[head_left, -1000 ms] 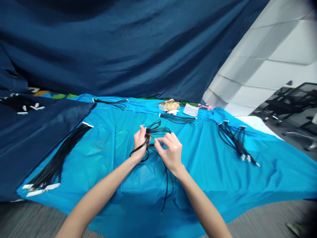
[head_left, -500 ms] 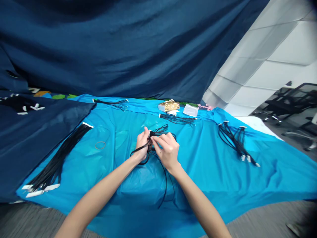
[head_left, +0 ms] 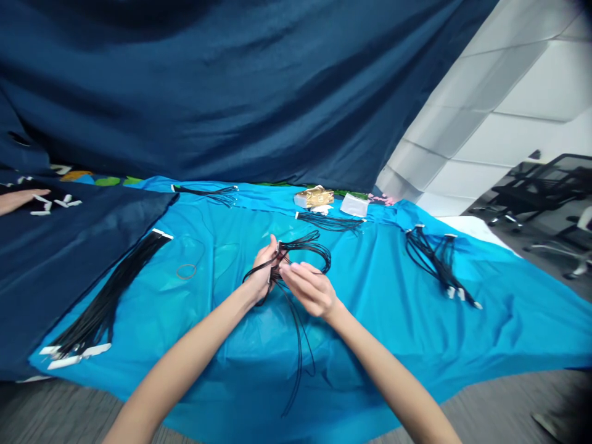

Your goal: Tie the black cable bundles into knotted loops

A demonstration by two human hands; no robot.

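A bundle of thin black cables (head_left: 319, 248) with small connector ends is gripped in my left hand (head_left: 264, 269), at the middle of the blue cloth. Some strands loop out to the right behind my right hand, and others loop around my left wrist side. A few loose strands dangle down over the front of the cloth. My right hand (head_left: 309, 288) is just beside the bundle, fingers stretched toward it, with fingertips at or very near the cables. Whether they touch a strand is hard to make out.
A long black cable bundle (head_left: 118, 290) with white connectors lies at left, near a rubber band (head_left: 186, 271). More cable bundles lie at the back (head_left: 329, 222) and right (head_left: 437, 265). Behind stands a gold tissue pack (head_left: 317, 197). Another person's hand (head_left: 18, 200) rests at far left.
My right hand has drawn slightly down, its fingers straightening from a pinch at the bundle. The cable loop now shows more fully. Another person's hand has come in at far left.
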